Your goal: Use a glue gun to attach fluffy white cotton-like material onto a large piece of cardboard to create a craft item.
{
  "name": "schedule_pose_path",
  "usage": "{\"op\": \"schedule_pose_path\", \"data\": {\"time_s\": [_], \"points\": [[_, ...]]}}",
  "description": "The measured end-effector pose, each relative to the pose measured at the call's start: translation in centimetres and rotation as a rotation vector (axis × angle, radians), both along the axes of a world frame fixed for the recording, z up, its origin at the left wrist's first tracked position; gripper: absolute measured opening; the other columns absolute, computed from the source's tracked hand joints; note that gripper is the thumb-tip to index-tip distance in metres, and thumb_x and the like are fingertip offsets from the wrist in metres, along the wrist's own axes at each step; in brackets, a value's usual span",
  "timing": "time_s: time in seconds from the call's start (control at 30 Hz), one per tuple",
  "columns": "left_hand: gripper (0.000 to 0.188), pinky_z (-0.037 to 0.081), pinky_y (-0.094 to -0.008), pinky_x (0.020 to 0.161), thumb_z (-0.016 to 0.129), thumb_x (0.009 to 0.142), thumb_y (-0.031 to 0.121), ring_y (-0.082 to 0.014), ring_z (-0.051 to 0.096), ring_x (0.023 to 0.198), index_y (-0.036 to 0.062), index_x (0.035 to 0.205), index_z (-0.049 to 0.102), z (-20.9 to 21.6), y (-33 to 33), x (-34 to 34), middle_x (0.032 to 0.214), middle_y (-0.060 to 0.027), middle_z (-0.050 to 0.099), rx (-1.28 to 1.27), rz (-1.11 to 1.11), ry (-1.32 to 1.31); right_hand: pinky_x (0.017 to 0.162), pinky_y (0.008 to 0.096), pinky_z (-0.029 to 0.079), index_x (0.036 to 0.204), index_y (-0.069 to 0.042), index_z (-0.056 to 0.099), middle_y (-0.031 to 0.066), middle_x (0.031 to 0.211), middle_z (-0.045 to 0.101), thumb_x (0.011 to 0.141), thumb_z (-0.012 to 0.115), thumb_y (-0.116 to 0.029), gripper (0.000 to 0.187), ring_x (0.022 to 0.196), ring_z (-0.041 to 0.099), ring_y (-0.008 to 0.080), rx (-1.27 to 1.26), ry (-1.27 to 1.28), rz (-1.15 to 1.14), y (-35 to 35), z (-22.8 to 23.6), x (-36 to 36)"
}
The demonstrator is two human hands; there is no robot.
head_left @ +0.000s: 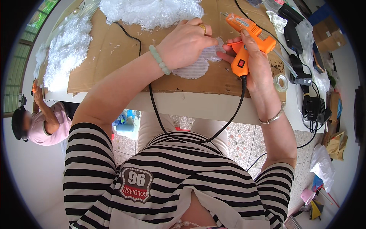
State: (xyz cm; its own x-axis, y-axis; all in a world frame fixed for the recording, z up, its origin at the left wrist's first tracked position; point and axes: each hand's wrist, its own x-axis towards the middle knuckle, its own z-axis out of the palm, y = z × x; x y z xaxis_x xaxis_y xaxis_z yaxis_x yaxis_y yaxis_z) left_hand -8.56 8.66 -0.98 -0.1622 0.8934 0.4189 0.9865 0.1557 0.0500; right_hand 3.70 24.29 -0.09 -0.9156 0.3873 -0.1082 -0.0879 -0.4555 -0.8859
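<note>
My right hand (256, 57) is wrapped round the orange hot glue gun (241, 61), whose nozzle points to the far left. Its black cord hangs from the handle and loops across my lap. My left hand (186, 45) is closed, fingers bent down at the upper edge of a white ribbed, fabric-like piece (192, 68) with a rounded outline. That piece lies on the brown cardboard (114, 68), partly covered by my left hand; the fingertips are partly hidden. The tips of my right fingers are close to the piece's right side.
Shaggy white fringe material (152, 11) lies at the far side, with another heap (68, 49) at left. On the right stand a clear tape roll (281, 82), black adapters (313, 107) and cables. At far left a co-worker (45, 122) in pink raises an arm.
</note>
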Motion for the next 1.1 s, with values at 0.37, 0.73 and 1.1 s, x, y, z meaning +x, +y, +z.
{"op": "schedule_pose_path", "data": {"time_s": [0.37, 0.73, 1.1], "points": [[0.006, 0.047, -0.0277, 0.069, 0.058, 0.078, -0.002, -0.0188, 0.058, 0.077, 0.0004, 0.082, 0.061, 4.4, -2.3, -2.1, 0.078, -0.009, 0.061, 0.243, 0.206, -0.886, 0.082, 0.0453, 0.054, 0.093, 0.001, 0.057, 0.0121, 0.086, 0.06, 0.092, 0.053, -0.028, 0.029, 0.082, 0.062, 0.0208, 0.022, -0.026, -0.011, 0.5, -0.4, -0.3], [0.014, 0.047, -0.0351, 0.075, 0.056, 0.08, 0.01, -0.026, 0.058, 0.084, 0.0091, 0.087, 0.068, 1.2, -1.8, -4.9, 0.085, -0.0069, 0.064, 0.062, 0.114, -0.187, 0.077, 0.0432, 0.056, 0.105, 0.002, 0.054, 0.0109, 0.09, 0.06, 0.093, 0.051, -0.024, 0.029, 0.081, 0.062, 0.0202, 0.174, 0.127, 0.004, -1.0, 2.8, -3.9], [0.015, 0.046, -0.0232, 0.071, 0.059, 0.084, 0.005, -0.0092, 0.057, 0.08, 0.0024, 0.098, 0.065, 0.7, -3.1, -3.8, 0.088, -0.0018, 0.064, 0.104, 0.175, -0.714, 0.068, 0.0368, 0.057, 0.098, 0.001, 0.056, 0.0083, 0.084, 0.059, 0.091, 0.056, -0.024, 0.026, 0.074, 0.062, 0.0187, 0.194, 0.061, 0.015, -0.6, 1.0, -5.0]]}}
